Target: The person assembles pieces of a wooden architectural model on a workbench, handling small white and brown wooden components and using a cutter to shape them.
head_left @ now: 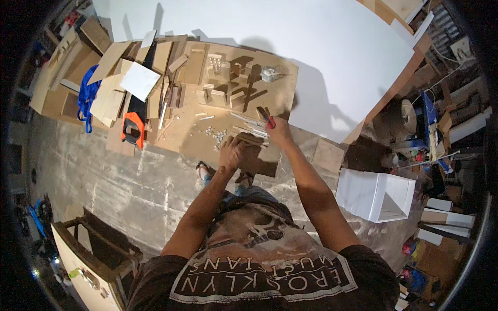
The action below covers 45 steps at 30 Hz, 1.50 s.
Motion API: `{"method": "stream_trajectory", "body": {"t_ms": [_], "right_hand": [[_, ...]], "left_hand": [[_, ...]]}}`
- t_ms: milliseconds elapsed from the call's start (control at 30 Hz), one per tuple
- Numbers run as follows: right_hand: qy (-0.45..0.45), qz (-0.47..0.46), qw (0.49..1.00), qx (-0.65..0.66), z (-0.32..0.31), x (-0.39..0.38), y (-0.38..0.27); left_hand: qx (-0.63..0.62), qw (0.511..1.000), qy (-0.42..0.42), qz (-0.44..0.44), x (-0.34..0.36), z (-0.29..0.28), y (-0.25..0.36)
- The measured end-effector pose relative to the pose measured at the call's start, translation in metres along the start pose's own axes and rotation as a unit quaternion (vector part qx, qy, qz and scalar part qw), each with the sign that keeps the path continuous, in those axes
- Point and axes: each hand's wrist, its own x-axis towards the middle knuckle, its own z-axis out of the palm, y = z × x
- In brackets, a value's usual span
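Observation:
My right hand (280, 131) is closed round a red-and-black hand tool (267, 118); its exact kind is too small to make out. My left hand (232, 153) is closed on a thin wooden strip (251, 139) at the near edge of a brown board (181, 136). Between and beyond the hands lies a loose bunch of pale sticks (248, 123). Small whitish cut bits (218, 136) are scattered to the left of them. Farther back, several small wooden blocks (218, 97) stand upright on the board, with a clear plastic-looking container (269, 74) to their right.
A handsaw with an orange handle (133, 130) lies at the left among stacked board offcuts (109, 98) and a blue cloth or bag (88, 93). A large white panel (342, 62) spans the back. On the floor to the right sits a white open box (363, 194); a wooden frame (93, 254) stands lower left.

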Motion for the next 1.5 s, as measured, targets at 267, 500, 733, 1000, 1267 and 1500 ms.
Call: {"method": "stream_trajectory", "body": {"t_ms": [267, 500, 733, 1000, 1267, 1500], "right_hand": [[-0.033, -0.038, 0.998, 0.047, 0.007, -0.060, -0.032], [-0.098, -0.022, 0.995, 0.020, 0.020, -0.102, -0.047], [-0.093, -0.074, 0.993, 0.004, 0.032, -0.099, -0.033], [-0.053, -0.014, 0.998, -0.029, 0.015, -0.073, -0.006], [-0.024, -0.015, 0.998, -0.063, 0.009, -0.032, -0.027], [-0.048, -0.108, 0.987, -0.111, 0.017, -0.057, -0.033]], "left_hand": [[-0.060, 0.997, -0.043, -0.029, -0.030, -0.014, -0.008], [-0.160, 0.986, 0.001, -0.045, -0.054, -0.028, 0.002], [-0.349, 0.918, 0.068, -0.175, -0.068, -0.014, -0.005], [-0.245, 0.927, 0.065, -0.277, -0.101, -0.033, -0.010], [-0.282, 0.882, 0.068, -0.372, -0.113, -0.028, -0.027], [-0.132, 0.951, 0.101, -0.262, -0.079, -0.040, -0.025]]}}
